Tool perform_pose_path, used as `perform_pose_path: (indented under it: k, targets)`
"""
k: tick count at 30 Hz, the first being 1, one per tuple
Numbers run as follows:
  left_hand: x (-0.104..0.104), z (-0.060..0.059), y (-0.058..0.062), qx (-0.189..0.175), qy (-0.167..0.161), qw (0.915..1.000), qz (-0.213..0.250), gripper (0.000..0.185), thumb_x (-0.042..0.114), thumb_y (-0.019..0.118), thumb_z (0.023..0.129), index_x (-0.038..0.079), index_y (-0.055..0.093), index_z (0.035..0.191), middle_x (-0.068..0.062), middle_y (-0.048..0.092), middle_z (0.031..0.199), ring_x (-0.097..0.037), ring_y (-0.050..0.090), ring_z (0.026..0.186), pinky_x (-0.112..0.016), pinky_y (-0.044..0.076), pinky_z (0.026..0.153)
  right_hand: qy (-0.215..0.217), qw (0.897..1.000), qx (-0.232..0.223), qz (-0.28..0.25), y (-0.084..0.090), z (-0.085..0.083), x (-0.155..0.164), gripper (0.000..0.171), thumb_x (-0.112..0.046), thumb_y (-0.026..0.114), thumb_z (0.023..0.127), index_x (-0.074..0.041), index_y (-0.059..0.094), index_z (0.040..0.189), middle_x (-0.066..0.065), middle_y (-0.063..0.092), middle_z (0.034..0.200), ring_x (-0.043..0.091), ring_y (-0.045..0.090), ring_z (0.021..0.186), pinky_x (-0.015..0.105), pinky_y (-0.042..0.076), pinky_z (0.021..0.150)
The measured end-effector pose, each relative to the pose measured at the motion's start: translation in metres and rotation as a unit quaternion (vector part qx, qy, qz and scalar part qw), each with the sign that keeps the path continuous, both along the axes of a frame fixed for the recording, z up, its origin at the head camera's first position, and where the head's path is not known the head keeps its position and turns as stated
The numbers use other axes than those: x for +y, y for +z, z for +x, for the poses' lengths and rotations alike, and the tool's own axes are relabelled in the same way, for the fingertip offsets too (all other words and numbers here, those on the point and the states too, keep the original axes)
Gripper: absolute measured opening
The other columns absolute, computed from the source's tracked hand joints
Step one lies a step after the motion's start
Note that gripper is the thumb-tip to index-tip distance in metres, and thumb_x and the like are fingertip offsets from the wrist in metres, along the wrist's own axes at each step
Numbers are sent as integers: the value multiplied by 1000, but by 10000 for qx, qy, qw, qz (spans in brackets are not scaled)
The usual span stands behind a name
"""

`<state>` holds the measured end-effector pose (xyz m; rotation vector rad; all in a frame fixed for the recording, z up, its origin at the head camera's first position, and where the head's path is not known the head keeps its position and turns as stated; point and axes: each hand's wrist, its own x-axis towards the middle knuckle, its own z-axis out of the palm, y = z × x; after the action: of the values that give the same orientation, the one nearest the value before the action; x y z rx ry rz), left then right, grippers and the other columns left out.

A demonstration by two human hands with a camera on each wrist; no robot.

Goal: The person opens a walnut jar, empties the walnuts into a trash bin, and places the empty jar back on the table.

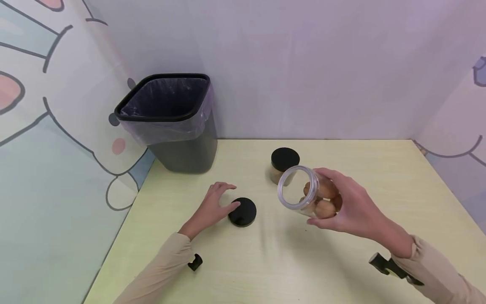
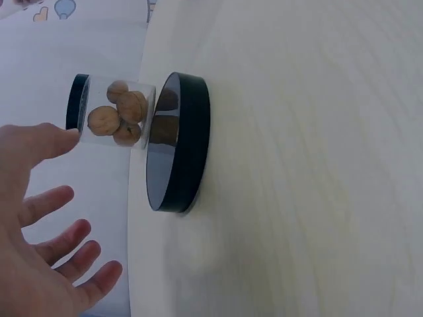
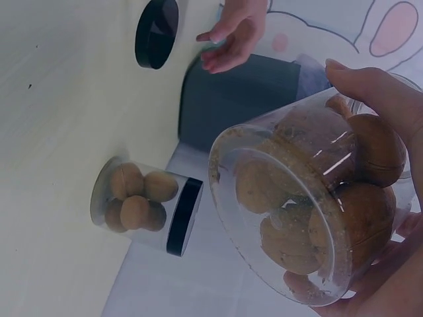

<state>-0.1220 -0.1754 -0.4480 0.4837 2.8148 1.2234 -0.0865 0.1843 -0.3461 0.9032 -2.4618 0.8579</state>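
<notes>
Right of centre, my right hand (image 1: 351, 209) grips the clear plastic jar of walnuts (image 1: 309, 194), uncapped and tilted leftward. My left hand (image 1: 212, 207), fingers spread, rests by the round black lid (image 1: 242, 211). I judge pouring comes next, towards the lined black bin (image 1: 171, 120) upper left.

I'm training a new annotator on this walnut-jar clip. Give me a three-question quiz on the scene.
1. True or false: the jar in the right hand has its lid on.
2. Which hand is nearest the loose black lid on the table?
3. The second jar stands: A) capped, B) open, C) in the bin.

Key: 1 false; 2 the left hand; 3 A.
</notes>
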Motion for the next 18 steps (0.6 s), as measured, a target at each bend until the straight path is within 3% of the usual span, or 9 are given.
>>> perform_pose_path:
  k: [6,12,18]
  targets:
    - [-13,-5,9,456,172,9980,401,42,28,71,85,15,58,122,-3,51,123,-30,48,110,-44,45,88,121,9999,50,31,2,-5,-2,107,-30,95,42,-11,46,136,-5,59,109,7,52,88,24,44,68]
    - [-27,-8,20,768,410,9940,658,40,21,72,85,13,58,122,-3,54,119,-24,51,109,-41,48,87,132,9996,196,153,11,-11,-3,107,-31,94,42,-10,46,135,-5,59,106,6,51,85,26,43,66]
    - [-45,-11,35,1082,592,9880,935,39,17,70,86,8,58,122,-9,55,118,-28,52,110,-47,48,87,194,9995,248,102,17,-21,-7,105,-31,94,43,-9,46,135,-3,60,108,8,53,86,28,42,71]
